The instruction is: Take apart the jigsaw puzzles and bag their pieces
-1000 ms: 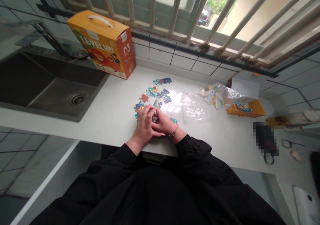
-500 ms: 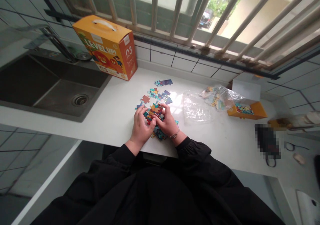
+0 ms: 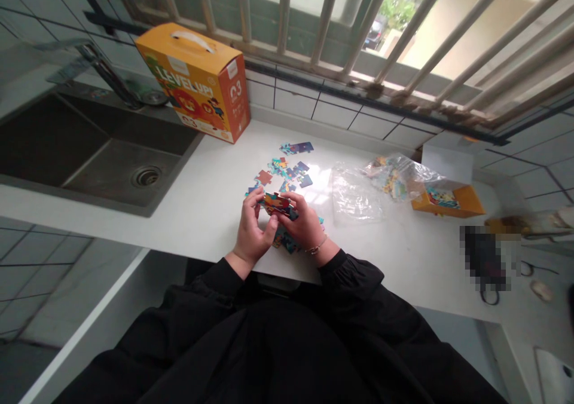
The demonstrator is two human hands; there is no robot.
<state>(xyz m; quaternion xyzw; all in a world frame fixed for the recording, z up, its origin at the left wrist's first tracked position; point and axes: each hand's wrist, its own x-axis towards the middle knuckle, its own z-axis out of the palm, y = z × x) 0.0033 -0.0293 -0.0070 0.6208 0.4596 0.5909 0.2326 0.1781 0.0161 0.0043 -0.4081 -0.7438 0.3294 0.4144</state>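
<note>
My left hand (image 3: 250, 233) and my right hand (image 3: 307, 226) are close together above the front of the white counter (image 3: 210, 201). Both pinch a joined cluster of colourful puzzle pieces (image 3: 277, 202), lifted a little off the surface. Under my right hand lies another patch of joined pieces (image 3: 287, 242). Several loose puzzle pieces (image 3: 289, 168) are scattered just beyond my hands. A bracelet circles my right wrist.
An orange puzzle box (image 3: 197, 81) stands at the back left beside a dark sink (image 3: 89, 147). A clear plastic bag (image 3: 359, 192) and a small orange tray with pieces (image 3: 448, 201) lie to the right. A window with bars runs along the back.
My hands lay flat over the pieces a second ago. They have since curled and raised a joined cluster of pieces off the counter.
</note>
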